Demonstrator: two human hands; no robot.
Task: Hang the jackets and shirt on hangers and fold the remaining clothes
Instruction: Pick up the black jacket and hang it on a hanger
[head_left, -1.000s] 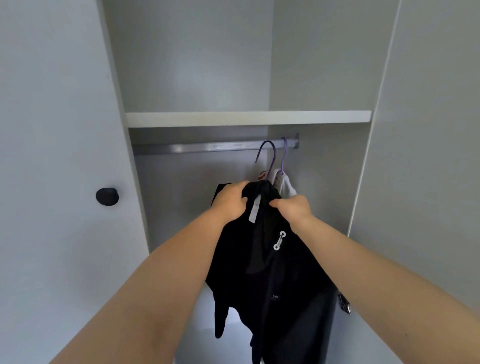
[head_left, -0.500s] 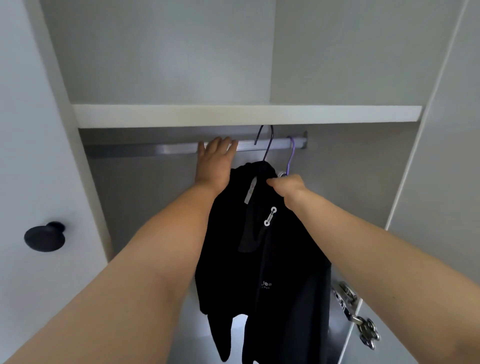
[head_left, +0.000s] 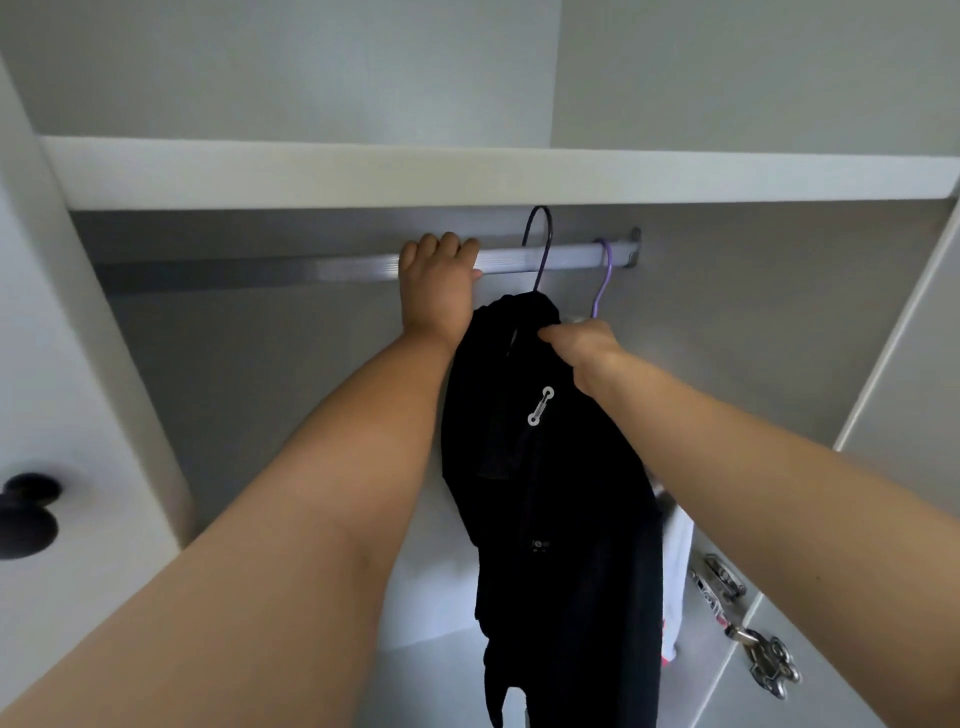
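Inside the wardrobe, a black jacket (head_left: 550, 467) hangs from a dark hanger whose hook (head_left: 543, 234) rises above the metal rail (head_left: 566, 257), its shaft crossing in front of it. My right hand (head_left: 582, 348) pinches the jacket at the collar, just under the hook. My left hand (head_left: 439, 280) grips the rail to the left of the hook, fingers over the top and thumb below. A purple hanger (head_left: 602, 280) is hooked on the rail at the right end, with a white garment (head_left: 675, 571) mostly hidden behind the jacket.
A white shelf (head_left: 467, 174) runs just above the rail. The left door has a black knob (head_left: 26, 514). Metal hinges (head_left: 769, 665) sit on the right door's inner edge. The rail's left stretch (head_left: 234, 270) carries nothing.
My left hand let go of the jacket, reached up and now grips the rail. My right hand lifted the jacket and its hook up to rail height. The view moved closer.
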